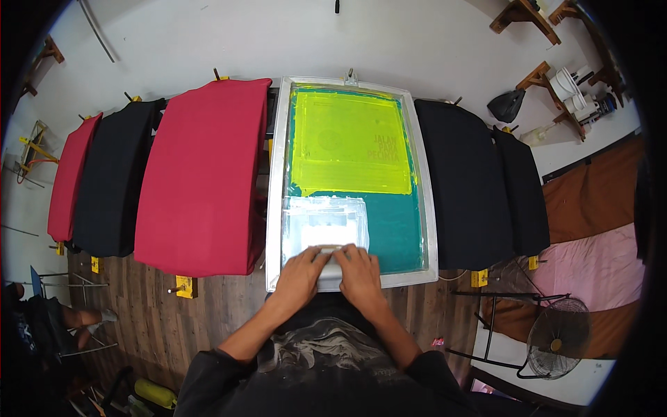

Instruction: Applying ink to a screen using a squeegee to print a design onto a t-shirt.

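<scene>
Both hands meet over the near end of a screen (430, 208), a pale metal frame with teal mesh inside. The left hand (302, 270) and the right hand (358, 270) sit side by side, thumbs toward each other, and the fingers of both are curled around a pale squeegee (331, 268), one hand at each side of it. The squeegee is within the frame, left of its middle and close to the near rim. Just beyond it a patch of white ink (326, 214) covers the left part of the mesh; a bright yellow-green panel (351, 139) takes up the far half.

To the left of the screen stand a wide red cloth (205, 174), a black cloth (118, 181) and a narrower red cloth (73, 174), each stretched over a board. To the right are two black-covered boards (467, 181). Yellow blocks (186, 286) show under several near ends. A fan (558, 338) is at the lower right, over a wood-plank floor (222, 313). At the left edge, another person's leg (83, 318) is visible.
</scene>
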